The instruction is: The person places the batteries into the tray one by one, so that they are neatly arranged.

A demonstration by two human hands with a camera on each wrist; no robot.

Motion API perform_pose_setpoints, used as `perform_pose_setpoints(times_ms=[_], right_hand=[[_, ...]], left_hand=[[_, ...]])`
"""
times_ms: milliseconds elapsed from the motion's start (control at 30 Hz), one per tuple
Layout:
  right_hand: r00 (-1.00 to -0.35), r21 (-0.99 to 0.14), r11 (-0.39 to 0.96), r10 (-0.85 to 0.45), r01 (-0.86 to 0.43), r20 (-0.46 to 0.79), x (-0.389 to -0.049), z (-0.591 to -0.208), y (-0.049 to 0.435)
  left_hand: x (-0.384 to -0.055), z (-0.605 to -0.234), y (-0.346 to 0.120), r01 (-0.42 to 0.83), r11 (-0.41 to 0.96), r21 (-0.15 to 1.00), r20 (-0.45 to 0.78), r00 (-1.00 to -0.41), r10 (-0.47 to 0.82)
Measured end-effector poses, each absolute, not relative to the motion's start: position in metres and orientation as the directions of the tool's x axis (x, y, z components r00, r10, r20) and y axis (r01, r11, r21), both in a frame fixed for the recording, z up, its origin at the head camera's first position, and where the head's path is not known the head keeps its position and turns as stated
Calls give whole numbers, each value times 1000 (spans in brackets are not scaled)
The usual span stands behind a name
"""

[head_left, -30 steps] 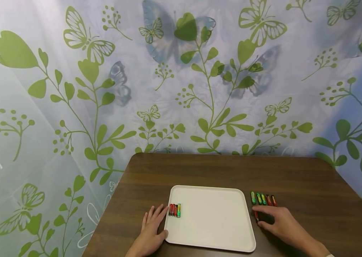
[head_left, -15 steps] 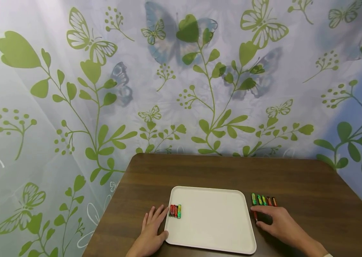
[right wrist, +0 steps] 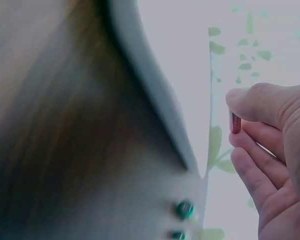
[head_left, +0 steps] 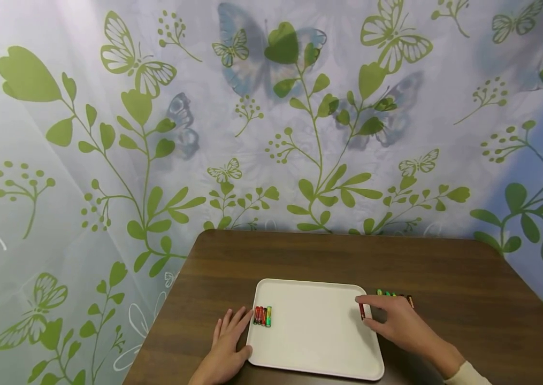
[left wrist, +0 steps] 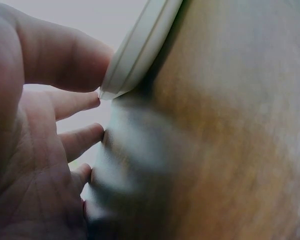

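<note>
A white tray lies on the table, with several red and green batteries side by side at its left edge. My left hand rests against the tray's left side, fingers extended; in the left wrist view the thumb touches the tray's rim. My right hand pinches a red battery between thumb and fingers over the tray's right edge. In the right wrist view the battery shows below the thumb tip, its upper part hidden.
Right of the tray, a row of green and red batteries is partly covered by the right hand. The brown wooden table ends at a curtain printed with leaves and butterflies.
My right hand has carried the red battery from the table beside the tray leftward and away from me, over the tray's right edge. The left hand has stayed in place.
</note>
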State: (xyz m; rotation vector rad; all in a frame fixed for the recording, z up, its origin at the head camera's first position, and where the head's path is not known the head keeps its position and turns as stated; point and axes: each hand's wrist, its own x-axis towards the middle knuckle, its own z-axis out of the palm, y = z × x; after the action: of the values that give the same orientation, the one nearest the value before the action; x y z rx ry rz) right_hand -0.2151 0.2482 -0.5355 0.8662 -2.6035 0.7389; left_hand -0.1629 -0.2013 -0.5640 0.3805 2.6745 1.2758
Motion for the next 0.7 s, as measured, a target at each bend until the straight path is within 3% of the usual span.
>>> perform_pose_setpoints(times_ms=[700], right_hand=[[-737, -523, 519, -479, -676, 477, -234, -553, 131]], left_hand=[[-164, -567, -202, 160, 615, 772, -32, -957, 289]])
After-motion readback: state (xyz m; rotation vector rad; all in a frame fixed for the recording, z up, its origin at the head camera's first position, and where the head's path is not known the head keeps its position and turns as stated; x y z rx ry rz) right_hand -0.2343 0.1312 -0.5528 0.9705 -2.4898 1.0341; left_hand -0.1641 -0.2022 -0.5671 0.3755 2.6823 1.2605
